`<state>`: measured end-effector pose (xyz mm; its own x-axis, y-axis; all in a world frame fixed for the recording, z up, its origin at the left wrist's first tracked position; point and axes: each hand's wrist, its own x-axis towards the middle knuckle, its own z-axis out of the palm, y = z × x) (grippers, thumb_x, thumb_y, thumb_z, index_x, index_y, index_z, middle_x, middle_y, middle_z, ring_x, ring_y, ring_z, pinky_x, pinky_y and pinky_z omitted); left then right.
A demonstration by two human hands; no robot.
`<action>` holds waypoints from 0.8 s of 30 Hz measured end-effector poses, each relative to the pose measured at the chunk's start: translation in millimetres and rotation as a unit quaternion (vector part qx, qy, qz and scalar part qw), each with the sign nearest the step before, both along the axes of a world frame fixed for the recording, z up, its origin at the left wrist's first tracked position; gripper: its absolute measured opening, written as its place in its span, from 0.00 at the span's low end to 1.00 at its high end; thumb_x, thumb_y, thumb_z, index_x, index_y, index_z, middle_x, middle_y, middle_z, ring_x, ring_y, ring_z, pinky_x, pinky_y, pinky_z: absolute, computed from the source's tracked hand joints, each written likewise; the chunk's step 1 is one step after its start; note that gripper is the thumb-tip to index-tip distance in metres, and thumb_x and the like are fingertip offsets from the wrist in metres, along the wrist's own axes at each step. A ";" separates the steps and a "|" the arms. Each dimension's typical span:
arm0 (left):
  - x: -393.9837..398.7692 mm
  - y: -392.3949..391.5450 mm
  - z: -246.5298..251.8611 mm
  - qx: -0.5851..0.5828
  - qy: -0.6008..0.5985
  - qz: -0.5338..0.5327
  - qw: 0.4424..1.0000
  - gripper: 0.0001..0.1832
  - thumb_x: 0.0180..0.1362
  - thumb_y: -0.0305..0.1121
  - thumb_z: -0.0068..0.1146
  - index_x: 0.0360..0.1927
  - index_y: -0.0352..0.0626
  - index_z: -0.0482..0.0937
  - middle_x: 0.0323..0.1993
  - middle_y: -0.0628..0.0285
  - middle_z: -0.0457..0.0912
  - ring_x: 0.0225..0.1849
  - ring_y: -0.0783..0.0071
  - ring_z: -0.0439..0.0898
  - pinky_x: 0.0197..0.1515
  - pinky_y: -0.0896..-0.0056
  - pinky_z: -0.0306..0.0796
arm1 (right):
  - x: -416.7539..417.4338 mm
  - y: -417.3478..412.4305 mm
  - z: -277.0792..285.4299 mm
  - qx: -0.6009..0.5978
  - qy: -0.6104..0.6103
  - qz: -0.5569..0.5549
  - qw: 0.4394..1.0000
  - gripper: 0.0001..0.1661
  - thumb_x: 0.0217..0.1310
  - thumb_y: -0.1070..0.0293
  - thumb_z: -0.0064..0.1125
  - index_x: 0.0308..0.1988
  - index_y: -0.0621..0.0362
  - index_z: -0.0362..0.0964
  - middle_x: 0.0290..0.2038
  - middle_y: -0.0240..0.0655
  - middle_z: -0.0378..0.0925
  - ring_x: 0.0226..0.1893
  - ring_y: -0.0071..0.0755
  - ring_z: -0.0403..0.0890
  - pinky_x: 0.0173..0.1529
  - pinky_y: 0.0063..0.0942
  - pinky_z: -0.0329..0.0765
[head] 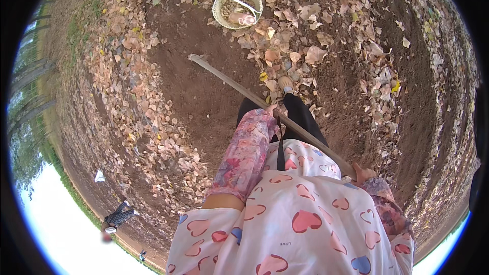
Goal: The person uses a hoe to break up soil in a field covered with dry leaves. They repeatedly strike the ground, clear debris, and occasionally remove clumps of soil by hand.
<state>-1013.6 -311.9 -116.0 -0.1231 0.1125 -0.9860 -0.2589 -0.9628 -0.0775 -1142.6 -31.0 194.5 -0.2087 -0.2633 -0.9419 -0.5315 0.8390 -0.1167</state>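
Note:
A long wooden pole (237,87) runs slantwise across the front of my body. My left hand (272,109) grips it near its middle, in front of my legs. Lower down, by my right hip, my right hand (363,174) is closed around the pole near its near end. The far end reaches over bare brown soil (172,34) to the left; whether a tool head sits there I cannot tell. Beyond it stands a woven basket (217,13) with a white handle, holding many small tan round things (228,7) and a bottle (242,18) lying on top.
Dry fallen leaves (315,55) lie in strips between furrows of soil. My tan shoe (285,83) rests among leaves. Far to the left, a bent-over person (120,215) is near a white bag-like thing (99,176). Tree trunks (32,74) line the field's edge.

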 end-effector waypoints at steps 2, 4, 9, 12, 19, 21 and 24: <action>6.6 -3.9 2.1 0.001 -0.008 -0.003 1.000 0.10 0.43 0.36 0.45 0.18 0.40 0.64 0.16 0.60 0.69 0.19 0.65 0.70 0.27 0.67 0.67 | 7.3 -0.4 3.6 0.009 -0.007 -0.014 1.000 0.28 0.34 0.54 0.55 0.39 0.47 0.57 0.21 0.44 0.72 0.24 0.47 0.74 0.31 0.39 0.71; 12.0 -7.9 3.1 0.005 -0.017 -0.006 1.000 0.09 0.43 0.35 0.45 0.18 0.40 0.64 0.16 0.59 0.69 0.18 0.65 0.70 0.27 0.67 0.67 | 15.9 -3.3 6.2 0.017 -0.011 -0.031 0.999 0.24 0.36 0.58 0.55 0.37 0.48 0.58 0.21 0.42 0.72 0.25 0.45 0.74 0.32 0.37 0.71; 35.6 -52.7 2.8 -0.040 -0.050 0.037 0.997 0.09 0.43 0.34 0.45 0.19 0.39 0.64 0.16 0.59 0.69 0.18 0.66 0.70 0.27 0.69 0.67 | 32.1 -20.1 -27.6 -0.024 0.012 0.002 1.000 0.24 0.37 0.57 0.55 0.39 0.47 0.57 0.20 0.39 0.72 0.24 0.43 0.75 0.31 0.36 0.71; 45.6 -152.5 -3.5 -0.125 -0.055 0.078 0.988 0.09 0.42 0.34 0.45 0.20 0.39 0.64 0.16 0.59 0.69 0.18 0.67 0.70 0.27 0.70 0.68 | 35.9 -64.9 -62.7 -0.059 0.008 0.024 0.998 0.23 0.40 0.59 0.53 0.39 0.46 0.56 0.21 0.39 0.72 0.24 0.42 0.75 0.31 0.36 0.70; 25.6 -367.0 157.8 -0.382 0.032 0.017 0.923 0.09 0.42 0.34 0.48 0.17 0.44 0.63 0.14 0.64 0.66 0.15 0.74 0.66 0.20 0.77 0.65 | 50.4 -255.9 -93.7 -0.265 0.037 -0.008 0.964 0.18 0.43 0.65 0.46 0.39 0.49 0.56 0.21 0.42 0.72 0.26 0.44 0.74 0.29 0.38 0.69; 17.5 -388.7 193.3 -0.390 0.040 0.020 0.920 0.09 0.42 0.35 0.48 0.16 0.45 0.63 0.13 0.66 0.66 0.14 0.76 0.65 0.19 0.78 0.64 | 52.8 -299.5 -70.0 -0.334 0.026 -0.013 0.942 0.20 0.41 0.66 0.49 0.38 0.53 0.55 0.21 0.43 0.71 0.26 0.45 0.74 0.28 0.38 0.69; 9.4 -386.0 209.9 -0.354 0.043 0.015 0.934 0.08 0.43 0.35 0.49 0.17 0.46 0.64 0.12 0.67 0.65 0.13 0.77 0.64 0.17 0.80 0.62 | 59.0 -334.1 -55.2 -0.383 0.020 -0.029 0.923 0.22 0.39 0.67 0.51 0.38 0.56 0.55 0.21 0.45 0.71 0.26 0.46 0.74 0.29 0.39 0.69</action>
